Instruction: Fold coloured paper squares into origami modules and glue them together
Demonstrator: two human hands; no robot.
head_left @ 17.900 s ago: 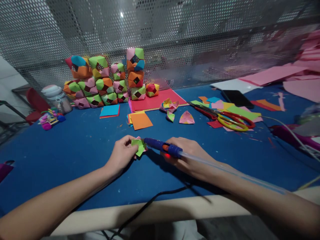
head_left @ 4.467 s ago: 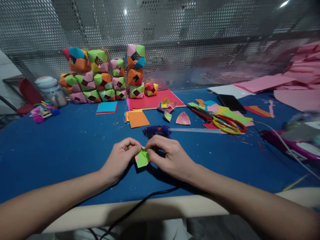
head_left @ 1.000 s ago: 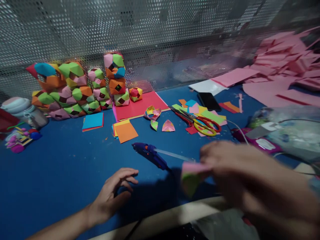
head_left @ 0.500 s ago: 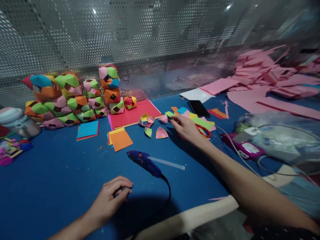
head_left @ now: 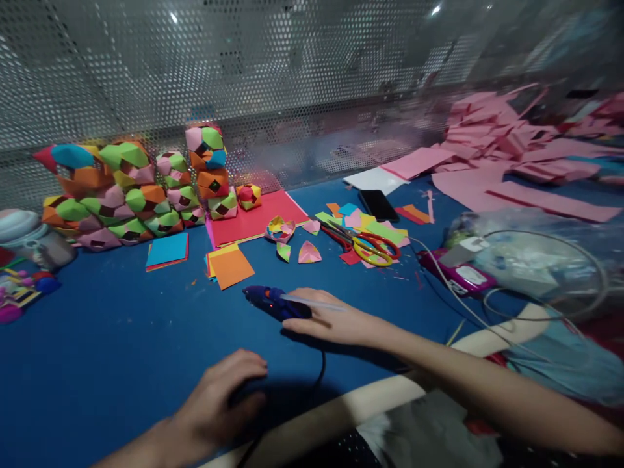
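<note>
My right hand (head_left: 331, 316) is closed over the handle of a dark blue glue gun (head_left: 266, 300), which lies on the blue table with its nozzle to the left. A clear glue stick (head_left: 312, 302) juts out of its back end, across my fingers. My left hand (head_left: 219, 393) hovers near the front edge, thumb and fingers apart, with nothing in it. Beyond the glue gun are a partly built paper ball (head_left: 279, 229), a green folded piece (head_left: 283, 252) and a pink folded piece (head_left: 309, 253). Yellow-handled scissors (head_left: 373, 253) lie on paper scraps to their right.
Stacked colourful paper balls (head_left: 129, 199) stand at the back left. Orange squares (head_left: 233, 268) and blue squares (head_left: 168, 249) lie in front of them. A phone (head_left: 378, 206), a magenta device (head_left: 461, 274) with cables and a heap of pink paper (head_left: 492, 133) occupy the right.
My right hand has left the scissors and scraps, come nearer to me and closed on the glue gun. The scissors now show fully. My left hand has shifted slightly, its thumb further from the fingers.
</note>
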